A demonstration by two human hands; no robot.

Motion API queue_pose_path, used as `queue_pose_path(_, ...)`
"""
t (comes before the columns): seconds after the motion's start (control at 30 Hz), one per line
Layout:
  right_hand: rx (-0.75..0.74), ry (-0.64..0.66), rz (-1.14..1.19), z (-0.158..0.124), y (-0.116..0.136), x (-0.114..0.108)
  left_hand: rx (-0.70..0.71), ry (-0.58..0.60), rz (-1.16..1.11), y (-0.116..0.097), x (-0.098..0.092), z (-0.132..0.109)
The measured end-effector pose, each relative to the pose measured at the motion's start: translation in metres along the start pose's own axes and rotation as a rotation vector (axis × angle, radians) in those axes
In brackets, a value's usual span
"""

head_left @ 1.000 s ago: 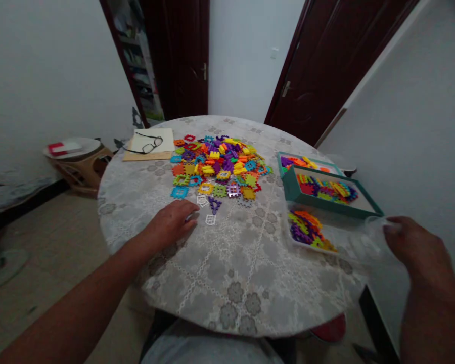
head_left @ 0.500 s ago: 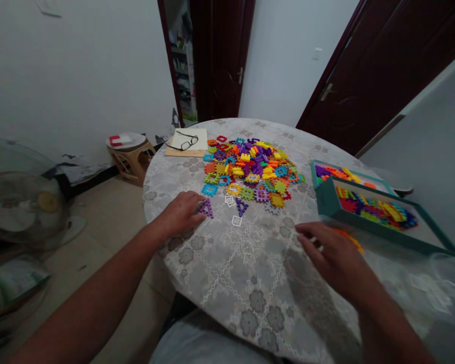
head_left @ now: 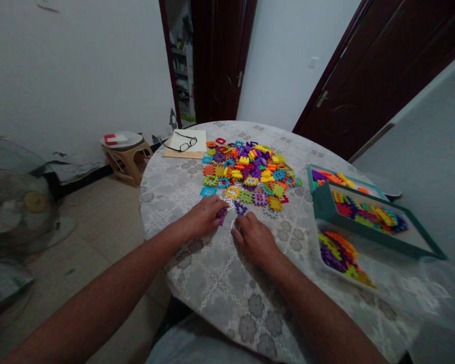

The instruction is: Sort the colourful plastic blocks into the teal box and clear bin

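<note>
My left hand is closed on a purple triangle building piece, partly covered by the fingers, just above the table. My right hand rests palm down beside it, fingers bent, with a gap between thumb and fingertips. Right at those fingertips lie a small white square frame piece, partly hidden, and a second purple triangle piece. Just beyond both hands, a pile of colourful interlocking plastic pieces spreads over the table, with a yellow square frame and a lilac one along its near edge.
A patterned cloth covers the round table. Glasses lie on paper at the far left. On the right stand a teal box and a clear tray, both with plastic pieces. A fan and a stool stand left.
My right hand has moved left from beside the clear tray to the white frame and the second triangle. My left hand has shifted right with its purple triangle.
</note>
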State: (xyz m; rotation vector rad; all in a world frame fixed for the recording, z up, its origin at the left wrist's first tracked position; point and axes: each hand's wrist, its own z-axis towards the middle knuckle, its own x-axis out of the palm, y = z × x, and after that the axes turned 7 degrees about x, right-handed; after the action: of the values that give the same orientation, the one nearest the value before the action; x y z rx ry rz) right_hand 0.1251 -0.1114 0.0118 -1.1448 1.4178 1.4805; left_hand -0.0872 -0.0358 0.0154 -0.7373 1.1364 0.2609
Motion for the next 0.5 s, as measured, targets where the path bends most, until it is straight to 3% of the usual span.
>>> queue_pose_path(0.2, -0.002, 0.013, 0.190, -0.009, -0.012, -0.007, 0.106, 0.078, -0.081, -0.006, 0.001, 0.028)
queue_pose_path(0.5, -0.114, 0.033, 0.469, -0.018, -0.029, -0.009, 0.169, 0.128, 0.062, -0.014, 0.015, 0.052)
